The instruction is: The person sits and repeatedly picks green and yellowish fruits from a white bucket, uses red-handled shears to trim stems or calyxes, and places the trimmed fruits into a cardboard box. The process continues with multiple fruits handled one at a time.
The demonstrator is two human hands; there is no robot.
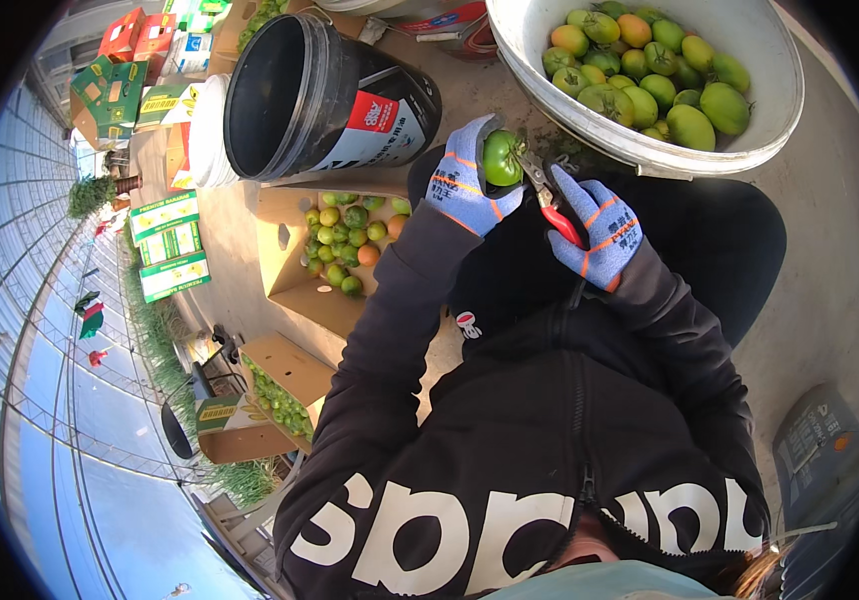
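My left hand, in a blue knit work glove with orange lines, holds a green tomato above my lap. Gloved the same way, my right hand grips red-handled pruning shears. The metal blades reach the stem side of the tomato; whether they touch the stem is too small to tell. Just beyond both hands stands a wide white bucket, tilted in view, with many green and a few orange tomatoes inside. An open black bucket lies or leans left of my left hand.
Left of my arm, a cardboard box contains green and orange tomatoes. Farther back is another box of small green fruit. Banana cartons stand at the far left. A grey bucket sits at the lower right.
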